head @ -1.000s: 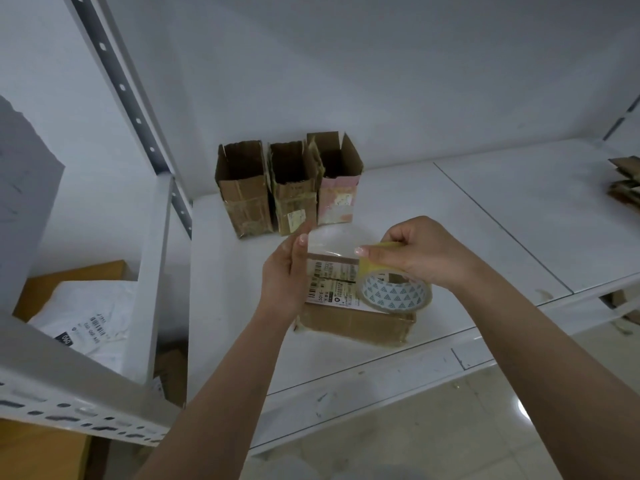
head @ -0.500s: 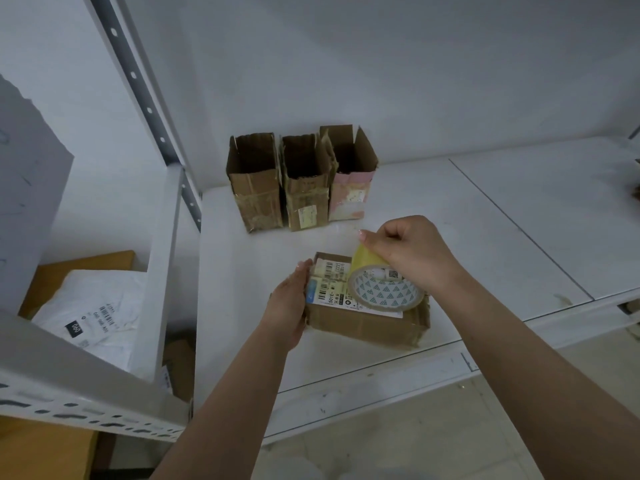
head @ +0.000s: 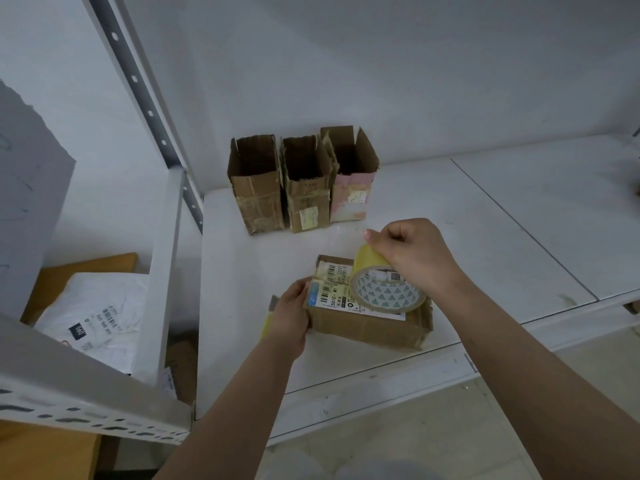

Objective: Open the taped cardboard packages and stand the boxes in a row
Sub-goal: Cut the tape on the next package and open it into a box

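A flat cardboard package (head: 367,323) with a white barcode label lies near the front of the white shelf (head: 249,278). My left hand (head: 289,315) presses against its left end, fingers over the top edge. My right hand (head: 412,252) grips a roll of yellowish packing tape (head: 386,294) held just over the package's top right. Three opened cardboard boxes stand upright side by side at the back: a brown one (head: 256,188), a middle one (head: 306,188), and a pink-marked one (head: 349,181).
A grey perforated upright (head: 149,109) and a shelf beam (head: 86,396) frame the left side. Below left lie a white mailer bag (head: 93,317) and a flat brown carton (head: 55,285). The shelf board continues right past a seam (head: 519,226).
The stretched tape strip between my hands came down onto the package. My left hand dropped to the package's left end, and the roll moved right and down over its top.
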### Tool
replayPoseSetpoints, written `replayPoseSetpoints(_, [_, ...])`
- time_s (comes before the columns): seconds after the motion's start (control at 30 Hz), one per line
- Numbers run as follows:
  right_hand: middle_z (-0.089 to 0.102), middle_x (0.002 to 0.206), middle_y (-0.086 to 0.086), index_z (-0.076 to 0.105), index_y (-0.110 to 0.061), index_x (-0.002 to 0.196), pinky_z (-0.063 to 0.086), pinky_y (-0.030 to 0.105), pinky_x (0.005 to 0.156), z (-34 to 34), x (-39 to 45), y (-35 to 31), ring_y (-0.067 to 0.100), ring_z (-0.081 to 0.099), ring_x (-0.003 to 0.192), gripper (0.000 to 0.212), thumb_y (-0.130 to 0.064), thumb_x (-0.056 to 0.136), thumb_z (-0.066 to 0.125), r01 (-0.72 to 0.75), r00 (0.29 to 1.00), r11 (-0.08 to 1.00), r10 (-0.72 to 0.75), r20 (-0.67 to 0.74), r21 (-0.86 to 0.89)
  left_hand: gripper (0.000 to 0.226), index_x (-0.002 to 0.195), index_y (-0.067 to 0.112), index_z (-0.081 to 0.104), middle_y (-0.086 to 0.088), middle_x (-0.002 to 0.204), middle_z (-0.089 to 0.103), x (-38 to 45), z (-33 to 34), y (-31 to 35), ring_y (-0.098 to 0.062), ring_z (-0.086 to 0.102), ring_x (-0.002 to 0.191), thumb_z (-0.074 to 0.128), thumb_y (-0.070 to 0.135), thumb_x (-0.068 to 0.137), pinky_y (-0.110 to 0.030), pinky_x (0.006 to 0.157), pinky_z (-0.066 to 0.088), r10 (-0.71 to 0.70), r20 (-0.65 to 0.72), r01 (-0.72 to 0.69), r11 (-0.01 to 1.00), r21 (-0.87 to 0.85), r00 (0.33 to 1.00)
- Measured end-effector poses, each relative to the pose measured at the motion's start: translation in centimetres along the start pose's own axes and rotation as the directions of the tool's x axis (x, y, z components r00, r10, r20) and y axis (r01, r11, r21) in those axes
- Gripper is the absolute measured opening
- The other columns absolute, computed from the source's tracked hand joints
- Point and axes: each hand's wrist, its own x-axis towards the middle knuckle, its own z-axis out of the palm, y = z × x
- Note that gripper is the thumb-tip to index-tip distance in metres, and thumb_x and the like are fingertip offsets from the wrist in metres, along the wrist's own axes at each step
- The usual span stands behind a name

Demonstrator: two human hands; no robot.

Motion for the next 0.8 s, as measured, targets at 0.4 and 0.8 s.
replayPoseSetpoints(0.4, [0.035, 0.037, -0.007, 0.034, -0.017, 0.048, 0.033, 0.029, 0.056, -0.7, 0.0, -1.0, 0.006, 0.036, 0.034, 0.059, -0.047, 0.093, 0.057, 0.034, 0.998, 0.998, -0.032, 0.047, -0.056, 0.101, 0.156, 0.017, 0.017, 0.013, 0.159, 0.012, -2.1, -1.6, 4.3, -0.001, 0.003, 0.148, 0.028, 0.084, 0.08, -0.013, 0.117, 0.002, 0.437, 0.573, -0.72, 0.408, 0.561, 0.694])
replayPoseSetpoints(0.8, [0.068, 0.065, 0.009, 0.067, -0.002, 0.068, 0.053, 0.03, 0.064, -3.0, -1.3, 1.2, 0.023, 0.068, 0.064, 0.053, -0.055, 0.077, 0.065, -0.057, 0.959, 0.964, -0.02, 0.284, 0.259, 0.122, 0.154, 0.015, -0.016, -0.002, 0.161, -0.024, -2.1, 0.5, 4.0, -0.014, -0.024, 0.147, 0.048, 0.079, 0.073, -0.043, 0.122, -0.002, 0.146, 0.535, -0.488, -0.265, 0.832, 0.832])
